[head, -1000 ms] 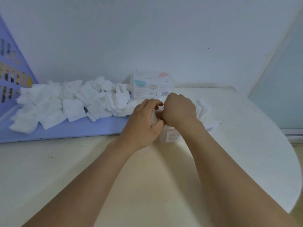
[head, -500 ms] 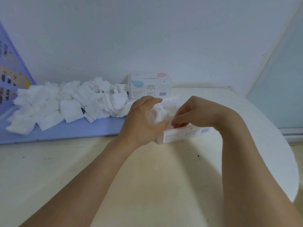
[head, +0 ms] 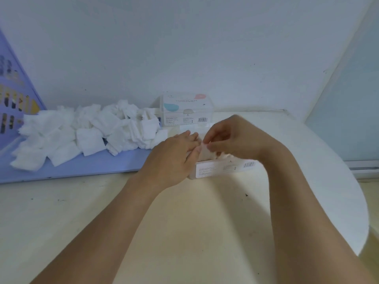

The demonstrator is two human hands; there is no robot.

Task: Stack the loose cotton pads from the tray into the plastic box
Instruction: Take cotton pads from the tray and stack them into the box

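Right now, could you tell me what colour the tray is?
Pale lilac-blue tray, seen in the head view.

A plain indoor room, likely a home. A rounded cream table [head: 205, 212] stands against a bare white wall [head: 184, 48], beside a frosted glass panel [head: 352, 111]

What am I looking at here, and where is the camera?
No machine here: a person wears a camera on the head, looking down at their own bare arms. On the pale table lies a lilac tray heaped with loose white cotton pads. The left hand and right hand meet over a clear plastic box; the right fingers pinch a cotton pad above it. Whether the left hand's grip closes on anything is hard to tell. A second, labelled box stands behind, by the wall.
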